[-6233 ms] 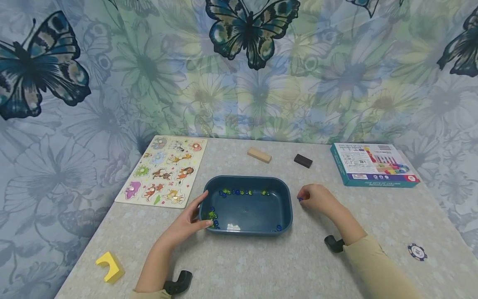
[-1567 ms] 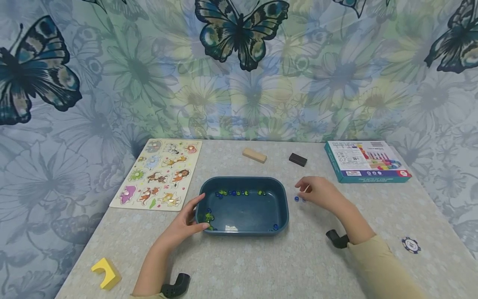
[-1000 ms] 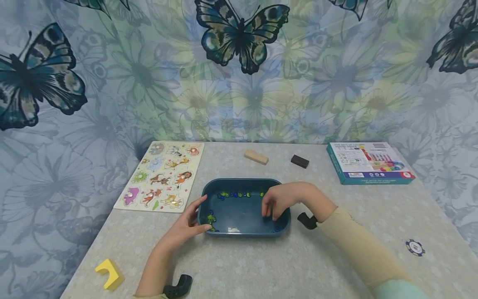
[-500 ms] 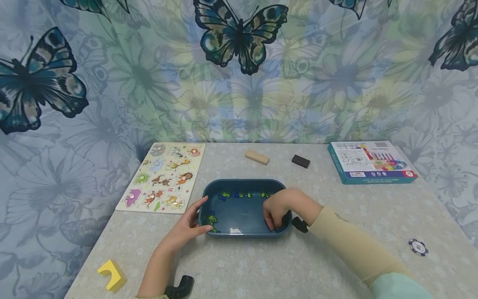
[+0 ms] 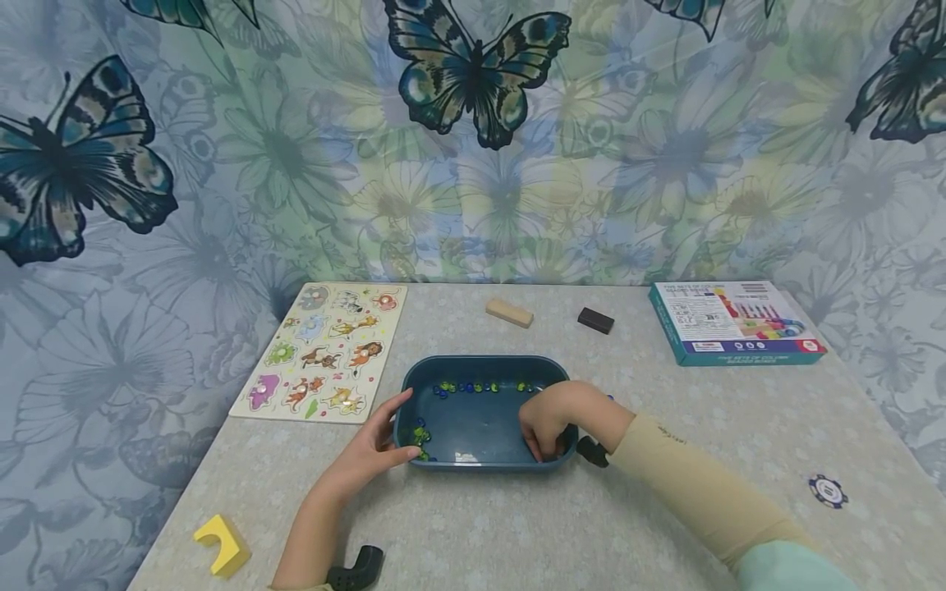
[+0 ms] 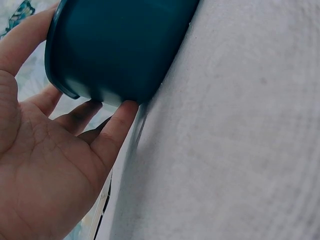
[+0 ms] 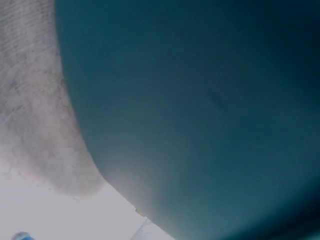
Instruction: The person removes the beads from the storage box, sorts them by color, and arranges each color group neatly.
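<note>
Fingers of the left hand (image 5: 368,450) grip the tray (image 5: 480,466), any grasp by the right hand (image 5: 550,415) is hidden, and its jostling could scatter marbles (image 5: 469,387).

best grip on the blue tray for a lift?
Probably the walls at both short ends, one hand from each side: the blue tray is oblong, flat on the table, open upward. The left hand grips one end.

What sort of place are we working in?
Probably an indoor play or tabletop activity corner: an animal puzzle board and a yellow arch block lie on the table, with a butterfly-print backdrop behind.
</note>
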The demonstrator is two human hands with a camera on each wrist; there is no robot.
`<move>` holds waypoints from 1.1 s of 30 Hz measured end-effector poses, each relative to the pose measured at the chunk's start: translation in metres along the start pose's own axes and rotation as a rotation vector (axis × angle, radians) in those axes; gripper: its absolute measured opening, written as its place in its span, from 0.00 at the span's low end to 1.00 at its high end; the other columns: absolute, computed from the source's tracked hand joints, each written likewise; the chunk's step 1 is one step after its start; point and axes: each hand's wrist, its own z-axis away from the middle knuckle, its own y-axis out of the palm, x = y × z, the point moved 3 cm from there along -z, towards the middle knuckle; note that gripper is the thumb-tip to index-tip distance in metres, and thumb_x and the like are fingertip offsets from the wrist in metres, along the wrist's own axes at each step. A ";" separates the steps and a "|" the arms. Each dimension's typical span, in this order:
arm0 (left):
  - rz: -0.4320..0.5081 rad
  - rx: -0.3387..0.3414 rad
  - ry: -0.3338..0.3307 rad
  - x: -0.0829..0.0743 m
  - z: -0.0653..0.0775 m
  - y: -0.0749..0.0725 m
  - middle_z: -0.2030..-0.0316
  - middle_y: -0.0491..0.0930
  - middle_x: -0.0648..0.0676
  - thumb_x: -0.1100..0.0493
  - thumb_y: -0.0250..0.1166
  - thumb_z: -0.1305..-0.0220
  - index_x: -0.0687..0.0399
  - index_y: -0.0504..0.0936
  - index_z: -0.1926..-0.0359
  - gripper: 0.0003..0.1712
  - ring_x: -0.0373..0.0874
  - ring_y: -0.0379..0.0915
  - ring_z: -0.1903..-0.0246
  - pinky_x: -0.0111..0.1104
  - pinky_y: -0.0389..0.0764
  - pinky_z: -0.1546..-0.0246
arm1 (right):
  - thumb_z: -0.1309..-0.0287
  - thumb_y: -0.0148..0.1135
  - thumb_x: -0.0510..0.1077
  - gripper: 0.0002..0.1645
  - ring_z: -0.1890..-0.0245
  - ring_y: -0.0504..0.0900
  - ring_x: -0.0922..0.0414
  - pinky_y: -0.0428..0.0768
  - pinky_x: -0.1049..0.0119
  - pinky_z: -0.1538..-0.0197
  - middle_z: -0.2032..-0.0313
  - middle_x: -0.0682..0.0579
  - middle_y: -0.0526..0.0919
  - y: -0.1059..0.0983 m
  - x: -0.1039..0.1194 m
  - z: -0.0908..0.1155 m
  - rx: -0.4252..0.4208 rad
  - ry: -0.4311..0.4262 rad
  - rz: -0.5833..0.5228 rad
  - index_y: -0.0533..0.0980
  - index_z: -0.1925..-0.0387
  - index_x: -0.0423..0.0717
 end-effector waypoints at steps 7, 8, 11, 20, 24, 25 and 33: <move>-0.015 -0.004 -0.008 0.000 0.000 0.000 0.28 0.43 0.53 0.58 0.68 0.44 0.33 0.55 0.31 0.45 0.62 0.36 0.31 0.57 0.49 0.37 | 0.55 0.62 0.30 0.13 0.84 0.73 0.63 0.71 0.72 0.79 0.82 0.56 0.80 0.001 0.000 0.000 -0.029 -0.009 -0.011 0.81 0.83 0.51; -0.014 -0.003 -0.007 0.000 0.000 0.000 0.28 0.43 0.53 0.58 0.68 0.44 0.33 0.55 0.31 0.45 0.62 0.36 0.31 0.57 0.49 0.37 | 0.55 0.62 0.31 0.13 0.84 0.73 0.63 0.71 0.71 0.79 0.83 0.56 0.80 0.001 -0.001 0.000 -0.037 -0.023 -0.028 0.81 0.83 0.51; -0.008 0.000 -0.006 0.000 0.000 0.000 0.28 0.43 0.53 0.58 0.68 0.44 0.33 0.55 0.30 0.45 0.61 0.37 0.31 0.56 0.50 0.37 | 0.56 0.62 0.32 0.11 0.83 0.72 0.64 0.71 0.71 0.77 0.82 0.57 0.79 -0.003 -0.005 0.004 -0.082 -0.081 -0.098 0.81 0.82 0.51; -0.005 0.001 -0.011 -0.001 -0.001 0.000 0.28 0.44 0.53 0.59 0.68 0.44 0.35 0.54 0.30 0.45 0.60 0.38 0.30 0.56 0.51 0.37 | 0.49 0.60 0.35 0.06 0.76 0.77 0.59 0.76 0.64 0.72 0.74 0.53 0.83 -0.023 -0.035 0.040 -0.241 -0.289 -0.375 0.81 0.70 0.46; -0.026 -0.009 -0.017 -0.001 -0.002 0.000 0.28 0.43 0.53 0.59 0.68 0.44 0.36 0.54 0.30 0.46 0.61 0.39 0.31 0.57 0.51 0.37 | 0.46 0.60 0.37 0.05 0.75 0.76 0.57 0.76 0.58 0.70 0.72 0.51 0.83 -0.027 -0.061 0.062 -0.343 -0.316 -0.443 0.80 0.66 0.45; -0.027 -0.009 -0.014 -0.001 -0.002 0.000 0.28 0.43 0.53 0.59 0.68 0.44 0.37 0.53 0.30 0.46 0.62 0.39 0.31 0.57 0.51 0.38 | 0.46 0.61 0.38 0.05 0.74 0.76 0.55 0.77 0.58 0.70 0.71 0.50 0.83 -0.027 -0.068 0.067 -0.375 -0.309 -0.456 0.80 0.66 0.45; -0.029 0.004 0.011 -0.001 -0.004 0.001 0.28 0.43 0.53 0.61 0.67 0.44 0.40 0.52 0.29 0.46 0.64 0.39 0.31 0.58 0.52 0.38 | 0.45 0.61 0.40 0.06 0.71 0.74 0.54 0.76 0.63 0.65 0.73 0.51 0.79 -0.001 -0.132 0.089 -0.585 -0.140 -0.499 0.78 0.65 0.42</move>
